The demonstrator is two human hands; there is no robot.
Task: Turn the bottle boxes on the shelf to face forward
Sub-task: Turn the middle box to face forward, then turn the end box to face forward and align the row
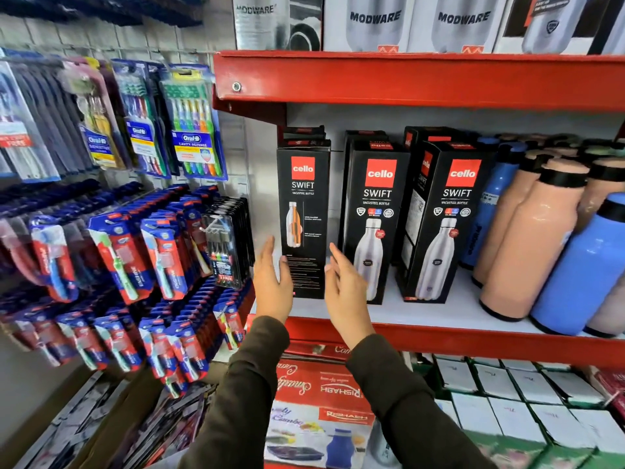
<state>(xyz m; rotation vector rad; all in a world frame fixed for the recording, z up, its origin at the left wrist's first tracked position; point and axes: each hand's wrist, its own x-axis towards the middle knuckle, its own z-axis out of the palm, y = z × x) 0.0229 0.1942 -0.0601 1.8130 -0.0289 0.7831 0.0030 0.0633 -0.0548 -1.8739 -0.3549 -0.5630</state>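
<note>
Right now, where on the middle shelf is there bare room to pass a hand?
Bare white shelf lies in front of the right Cello box, and left of the left Cello box by the wall. Narrow gaps separate the boxes. The loose bottles on the right are crowded.

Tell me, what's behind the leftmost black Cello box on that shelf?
Behind the leftmost Cello Swift box, the top of another black box peeks above it. The front box covers the rest, so its printing and facing cannot be seen. Whether more stand behind is hidden too.
</note>
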